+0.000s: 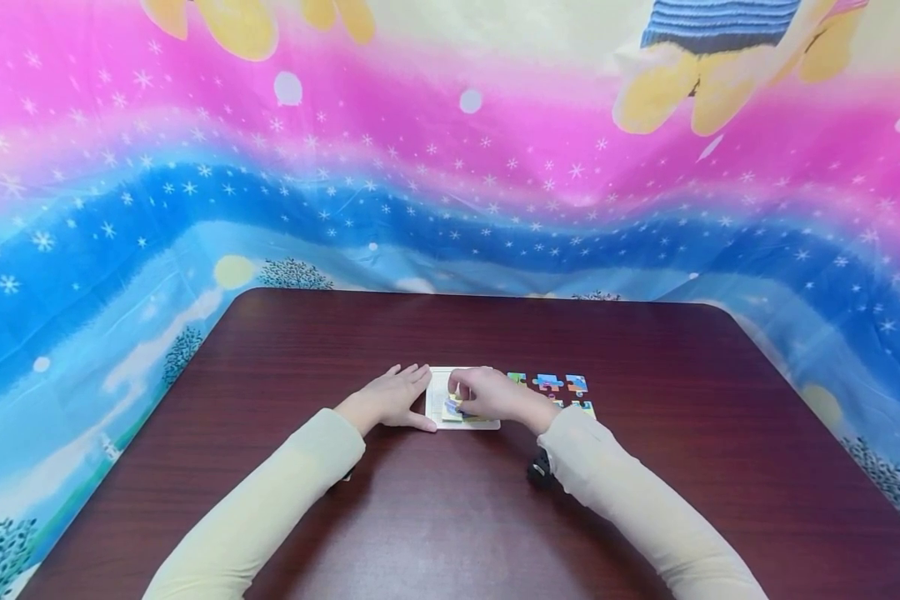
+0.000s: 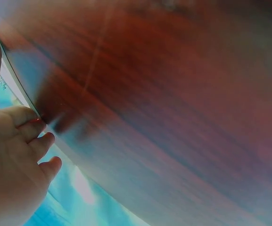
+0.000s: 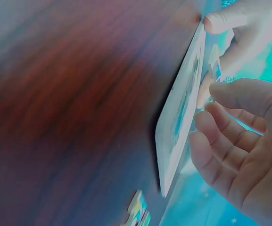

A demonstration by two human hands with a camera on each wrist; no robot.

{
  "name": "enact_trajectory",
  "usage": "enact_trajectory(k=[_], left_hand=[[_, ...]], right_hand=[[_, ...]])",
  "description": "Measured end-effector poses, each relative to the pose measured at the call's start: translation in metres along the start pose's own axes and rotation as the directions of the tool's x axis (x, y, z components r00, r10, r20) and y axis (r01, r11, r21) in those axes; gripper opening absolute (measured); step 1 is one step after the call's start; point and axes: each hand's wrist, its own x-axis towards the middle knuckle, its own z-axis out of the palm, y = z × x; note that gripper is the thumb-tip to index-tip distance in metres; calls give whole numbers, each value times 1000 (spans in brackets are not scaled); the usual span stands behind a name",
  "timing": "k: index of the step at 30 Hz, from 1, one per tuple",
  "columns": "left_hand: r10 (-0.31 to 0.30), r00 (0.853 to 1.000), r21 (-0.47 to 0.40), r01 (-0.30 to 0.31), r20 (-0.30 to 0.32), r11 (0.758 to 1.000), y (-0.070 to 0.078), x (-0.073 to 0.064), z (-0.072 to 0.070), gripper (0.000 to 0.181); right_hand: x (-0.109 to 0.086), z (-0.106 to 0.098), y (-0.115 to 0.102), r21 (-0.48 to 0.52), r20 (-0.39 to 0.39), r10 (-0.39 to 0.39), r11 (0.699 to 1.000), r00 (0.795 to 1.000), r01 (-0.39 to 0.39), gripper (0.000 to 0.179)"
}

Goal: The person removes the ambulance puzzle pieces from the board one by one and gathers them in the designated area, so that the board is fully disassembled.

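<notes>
A white puzzle tray lies flat on the dark wooden table. Over it my right hand pinches a jigsaw puzzle piece between thumb and index finger, and the piece stands tilted just above the tray. My left hand rests at the tray's left edge, thumb and fingers spread straight. In the right wrist view the left thumb touches the tray's far end. Most of the tray's inside is hidden by my right hand in the head view.
Several loose puzzle pieces lie on the table to the right of the tray, some partly behind my right wrist. A patterned cloth hangs behind the table's back edge.
</notes>
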Motion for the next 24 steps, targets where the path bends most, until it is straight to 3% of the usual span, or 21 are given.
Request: enact_trajectory(k=[9, 24], left_hand=[[-8, 1000, 19, 8, 4, 1000, 1, 1, 1, 94], [-11, 1000, 2, 11, 9, 1000, 1, 1, 1, 94]], right_hand=[[-28, -11, 12, 28, -28, -10, 1000, 1000, 11, 17], [-76, -19, 33, 12, -7, 80, 997, 997, -80, 17]])
